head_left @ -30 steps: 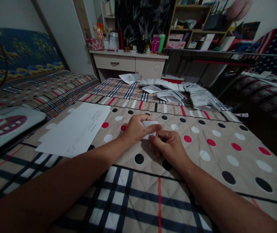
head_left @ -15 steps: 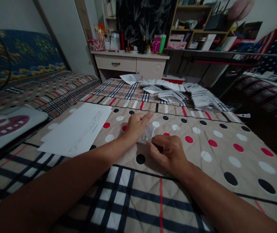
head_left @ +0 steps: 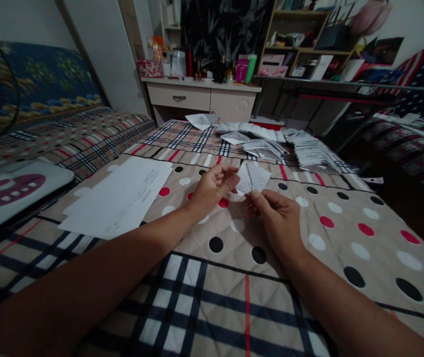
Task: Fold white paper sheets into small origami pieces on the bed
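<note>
Head camera: the right hand [head_left: 282, 217] pinches the folded white paper [head_left: 255, 177], now showing broader and nearer the bedspread's [head_left: 227, 307] far edge than before, the left hand [head_left: 212, 187] loosely spread beside it.

Bedroom in a home, patterned quilt [head_left: 219, 317] over a bed, drawered dresser [head_left: 197, 96], crowded wooden shelves [head_left: 301, 50], floor fan [head_left: 16, 106]

No words or numbers can be read. Small dark print [head_left: 146, 192] is carried by white paper sheets [head_left: 111, 191] near the bedspread's [head_left: 230, 317] left edge, too small to be made out.
</note>
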{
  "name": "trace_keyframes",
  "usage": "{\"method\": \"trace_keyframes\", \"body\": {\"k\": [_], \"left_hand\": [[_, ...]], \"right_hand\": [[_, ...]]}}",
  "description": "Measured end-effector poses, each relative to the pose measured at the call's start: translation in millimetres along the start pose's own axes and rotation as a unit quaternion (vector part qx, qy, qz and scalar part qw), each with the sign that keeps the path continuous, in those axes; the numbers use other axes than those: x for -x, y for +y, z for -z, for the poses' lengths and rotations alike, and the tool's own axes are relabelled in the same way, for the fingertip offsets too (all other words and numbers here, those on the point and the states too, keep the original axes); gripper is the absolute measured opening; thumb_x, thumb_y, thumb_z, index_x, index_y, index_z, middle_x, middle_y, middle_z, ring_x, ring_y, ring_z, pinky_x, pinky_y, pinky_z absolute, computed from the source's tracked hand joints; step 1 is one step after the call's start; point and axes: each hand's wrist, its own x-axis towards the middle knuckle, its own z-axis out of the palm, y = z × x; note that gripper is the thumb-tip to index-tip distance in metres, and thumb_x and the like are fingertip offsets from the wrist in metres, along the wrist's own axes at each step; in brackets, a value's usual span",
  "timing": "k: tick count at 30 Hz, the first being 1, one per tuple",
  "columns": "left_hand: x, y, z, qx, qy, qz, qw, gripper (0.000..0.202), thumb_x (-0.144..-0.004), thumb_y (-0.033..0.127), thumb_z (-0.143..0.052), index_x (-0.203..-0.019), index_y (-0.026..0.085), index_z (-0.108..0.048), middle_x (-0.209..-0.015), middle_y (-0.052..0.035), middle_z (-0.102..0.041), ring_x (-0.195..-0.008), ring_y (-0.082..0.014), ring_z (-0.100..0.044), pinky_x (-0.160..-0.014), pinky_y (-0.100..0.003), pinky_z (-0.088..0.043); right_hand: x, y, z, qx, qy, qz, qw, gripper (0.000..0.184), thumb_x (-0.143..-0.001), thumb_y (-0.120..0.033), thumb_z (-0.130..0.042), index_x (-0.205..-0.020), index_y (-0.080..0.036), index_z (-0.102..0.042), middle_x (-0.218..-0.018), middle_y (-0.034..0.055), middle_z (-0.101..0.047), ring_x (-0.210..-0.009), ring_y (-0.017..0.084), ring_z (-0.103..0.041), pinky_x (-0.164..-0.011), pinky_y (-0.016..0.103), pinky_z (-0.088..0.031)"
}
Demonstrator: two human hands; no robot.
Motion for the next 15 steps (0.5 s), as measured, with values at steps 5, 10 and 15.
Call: {"method": "trace_keyframes", "body": {"k": [5,10,15], "left_hand": [[0,-5,0.8,-0.078,0.033,-0.052,0.995,0.034,-0.077,0.042,-0.072,-0.096,0.014,-0.069,-0.079,-0.0036,-0.071,-0.062,-0.012,-0.064,-0.053,-0.021,-0.05],[4,-1,4.2,-0.271,0.046,-0.137,0.952,0.015,-0.08,0.028,-0.07,-0.089,0.018,-0.076,-0.084,-0.0049,-0.076,-0.071,-0.0146,-0.068,-0.063,-0.024,-0.051],[9,4,-1.1,-0.308,0.007,-0.162,0.937,0.01,-0.08,0.027,-0.072,-0.085,0.019,-0.077,-0.084,-0.0051,-0.078,-0.076,-0.0174,-0.071,-0.073,-0.028,-0.054]], "right_hand": [[-6,9,-1,0.028,-0.025,-0.034,0.999,0.029,-0.081,-0.043,-0.067,-0.069,-0.016,-0.069,-0.062,0.0031,-0.065,-0.056,0.015,-0.057,-0.051,0.026,-0.042],[-11,13,4,0.04,0.075,0.046,0.995,0.031,-0.077,-0.034,-0.072,-0.104,-0.019,-0.07,-0.101,0.0089,-0.07,-0.084,0.021,-0.064,-0.058,0.028,-0.052],[-12,12,8,0.052,0.063,0.062,0.995,0.02,-0.082,-0.031,-0.068,-0.097,-0.02,-0.072,-0.096,0.0075,-0.071,-0.075,0.018,-0.065,-0.053,0.027,-0.051]]}}
